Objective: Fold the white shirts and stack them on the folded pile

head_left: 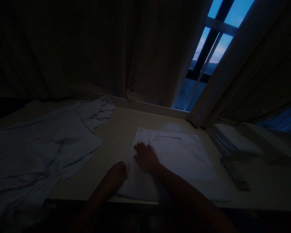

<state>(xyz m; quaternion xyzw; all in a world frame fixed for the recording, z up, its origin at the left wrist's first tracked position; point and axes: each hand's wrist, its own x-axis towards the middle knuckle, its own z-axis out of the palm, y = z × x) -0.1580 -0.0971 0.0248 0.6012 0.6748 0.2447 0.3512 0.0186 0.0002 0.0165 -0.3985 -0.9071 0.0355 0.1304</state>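
Observation:
A white garment [181, 161] lies folded into a wide, flat shape on the table, with a short slit like a pocket opening near its far edge. My right hand [146, 158] rests flat on its left part, fingers spread and pointing away from me. At the garment's left edge, my left hand [116, 176] is closed, its thumb and fingers pinching the cloth. The dim light hides the finer detail of the fingers and the fabric.
More white garments [38, 142] lie loosely spread on the left of the table [118, 129]. A stack of folded white cloth [235, 139] sits at the right, beside a pale box-like object [266, 139]. Dark curtains [87, 48] hang behind, parted at a window [208, 55].

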